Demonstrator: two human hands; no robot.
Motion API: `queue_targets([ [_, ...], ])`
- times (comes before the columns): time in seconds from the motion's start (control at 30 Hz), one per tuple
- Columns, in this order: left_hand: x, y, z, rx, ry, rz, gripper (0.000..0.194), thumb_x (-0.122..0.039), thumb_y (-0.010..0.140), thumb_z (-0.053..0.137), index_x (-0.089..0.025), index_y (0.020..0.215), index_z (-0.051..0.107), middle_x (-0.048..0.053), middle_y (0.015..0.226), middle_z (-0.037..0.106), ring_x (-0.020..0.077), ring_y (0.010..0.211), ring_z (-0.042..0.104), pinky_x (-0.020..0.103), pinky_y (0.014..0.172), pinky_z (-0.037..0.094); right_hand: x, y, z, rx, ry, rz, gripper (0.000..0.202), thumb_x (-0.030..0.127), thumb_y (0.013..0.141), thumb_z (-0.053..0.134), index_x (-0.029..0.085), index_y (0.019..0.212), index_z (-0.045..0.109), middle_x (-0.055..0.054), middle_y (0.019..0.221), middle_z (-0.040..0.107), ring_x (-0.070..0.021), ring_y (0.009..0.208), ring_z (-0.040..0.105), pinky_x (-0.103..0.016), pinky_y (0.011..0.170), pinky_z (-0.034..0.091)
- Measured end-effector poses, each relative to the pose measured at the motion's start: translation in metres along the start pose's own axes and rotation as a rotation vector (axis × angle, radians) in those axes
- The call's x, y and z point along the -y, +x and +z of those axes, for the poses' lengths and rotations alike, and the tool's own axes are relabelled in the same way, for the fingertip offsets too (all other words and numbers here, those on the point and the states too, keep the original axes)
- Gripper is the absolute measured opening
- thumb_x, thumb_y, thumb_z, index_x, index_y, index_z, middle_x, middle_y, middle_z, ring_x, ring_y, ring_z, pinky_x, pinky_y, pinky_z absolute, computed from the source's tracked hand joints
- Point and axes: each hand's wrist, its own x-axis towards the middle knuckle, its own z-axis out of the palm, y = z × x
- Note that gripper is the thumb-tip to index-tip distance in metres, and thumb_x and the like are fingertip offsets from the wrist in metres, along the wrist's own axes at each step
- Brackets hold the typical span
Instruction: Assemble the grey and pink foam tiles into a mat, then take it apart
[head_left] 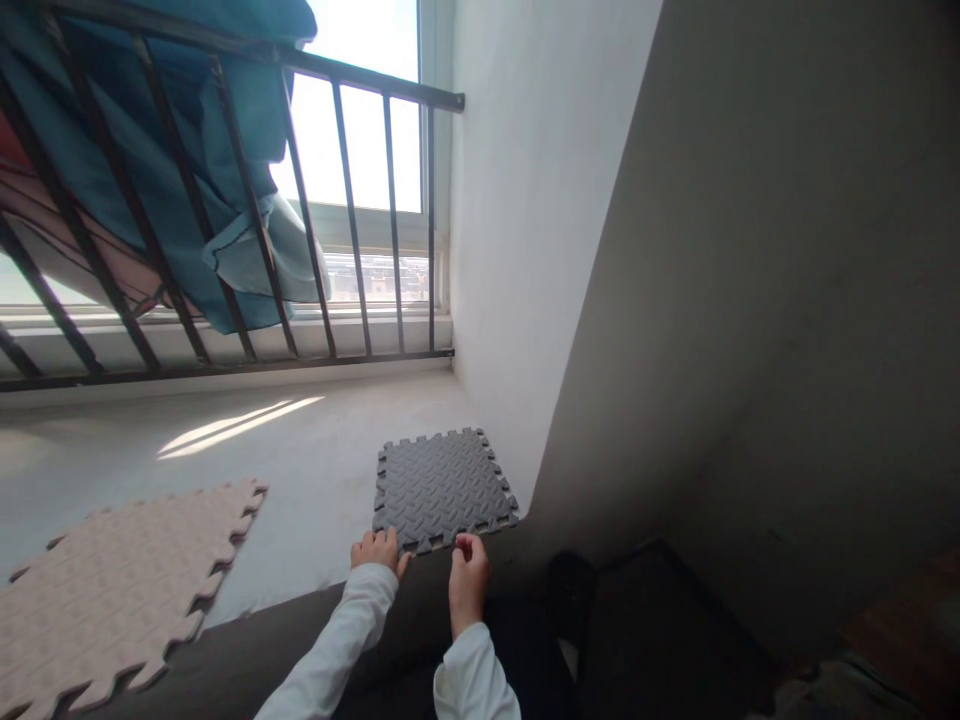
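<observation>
At lower centre, your left hand [377, 551] lay half-open on the grey mat [446, 485], right hand [469, 578] curled at its edge, hold unclear; this seemingly light, bendy mat suited edge grips.

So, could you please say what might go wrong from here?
The dark grey, square foam tile lies at the front edge of the pale ledge, so a tug from the left hand or right hand could dislodge it. The beige, textured foam mat seems to overhang that edge; a knock could shift it.
</observation>
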Motion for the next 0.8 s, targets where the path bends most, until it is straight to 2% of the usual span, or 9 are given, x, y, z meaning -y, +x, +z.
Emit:
queue_targets([
  [0.2, 0.001, -0.002, 0.002, 0.039, -0.005, 0.044, 0.052, -0.038, 0.071, 0.049, -0.013, 0.117, 0.048, 0.015, 0.109, 0.058, 0.0299, 0.103, 0.045, 0.04, 0.078, 0.032, -0.004, -0.001, 0.002, 0.061, -0.064, 0.012, 0.021, 0.018, 0.054, 0.042, 0.018, 0.067, 0.058, -0.006, 0.071, 0.061, -0.0189, 0.07, 0.058, -0.03, 0.07, 0.044],
  [0.33, 0.006, -0.004, 0.0, 0.055, -0.023, 0.116, 0.05, -0.035, 0.072, 0.05, -0.014, 0.117, 0.048, 0.015, 0.108, 0.058, 0.0288, 0.103, 0.046, 0.04, 0.08, 0.031, -0.003, -0.002, 0.002, 0.106, -0.107, 0.002, 0.021, 0.02, 0.054, 0.043, 0.018, 0.067, 0.058, -0.007, 0.074, 0.06, -0.0197, 0.07, 0.057, -0.031, 0.071, 0.044],
  [0.4, 0.009, -0.007, -0.002, 0.021, -0.03, 0.154, 0.041, -0.035, 0.072, 0.051, -0.017, 0.108, 0.055, 0.014, 0.103, 0.06, 0.0281, 0.101, 0.047, 0.041, 0.082, 0.03, -0.004, -0.001, -0.001, 0.111, -0.158, -0.022, 0.022, 0.02, 0.053, 0.044, 0.018, 0.069, 0.058, -0.009, 0.08, 0.059, -0.0208, 0.074, 0.057, -0.032, 0.074, 0.043],
  [0.5, 0.019, -0.017, -0.003, -0.098, -0.067, 0.165, 0.029, -0.035, 0.076, 0.046, -0.021, 0.096, 0.06, 0.01, 0.101, 0.061, 0.0247, 0.099, 0.048, 0.04, 0.084, 0.029, -0.008, 0.001, -0.005, 0.118, -0.223, -0.05, 0.025, 0.022, 0.053, 0.044, 0.017, 0.074, 0.058, -0.012, 0.089, 0.058, -0.0231, 0.083, 0.056, -0.034, 0.079, 0.041],
  [0.6, 0.05, -0.032, 0.0, -0.208, -0.117, 0.065, 0.031, -0.03, 0.079, 0.039, -0.024, 0.102, 0.058, 0.006, 0.107, 0.059, 0.0212, 0.1, 0.047, 0.037, 0.086, 0.029, -0.014, 0.005, -0.007, 0.144, -0.267, -0.049, 0.028, 0.024, 0.053, 0.045, 0.016, 0.077, 0.057, -0.014, 0.093, 0.056, -0.0245, 0.087, 0.055, -0.035, 0.081, 0.041],
  [0.7, 0.106, -0.05, 0.002, -0.242, -0.084, -0.147, 0.034, -0.023, 0.076, 0.04, -0.025, 0.105, 0.057, 0.005, 0.113, 0.056, 0.0205, 0.105, 0.045, 0.035, 0.087, 0.03, -0.017, 0.008, -0.007, 0.18, -0.291, -0.045, 0.029, 0.026, 0.053, 0.046, 0.016, 0.078, 0.056, -0.014, 0.093, 0.055, -0.025, 0.088, 0.055, -0.036, 0.082, 0.04],
  [0.8, 0.166, -0.07, 0.002, -0.22, -0.008, -0.381, 0.035, -0.02, 0.074, 0.041, -0.024, 0.105, 0.057, 0.007, 0.117, 0.052, 0.0212, 0.104, 0.045, 0.034, 0.083, 0.034, -0.016, 0.008, -0.005, 0.202, -0.313, -0.051, 0.03, 0.027, 0.052, 0.046, 0.016, 0.078, 0.056, -0.014, 0.093, 0.054, -0.0249, 0.086, 0.055, -0.036, 0.082, 0.04],
])
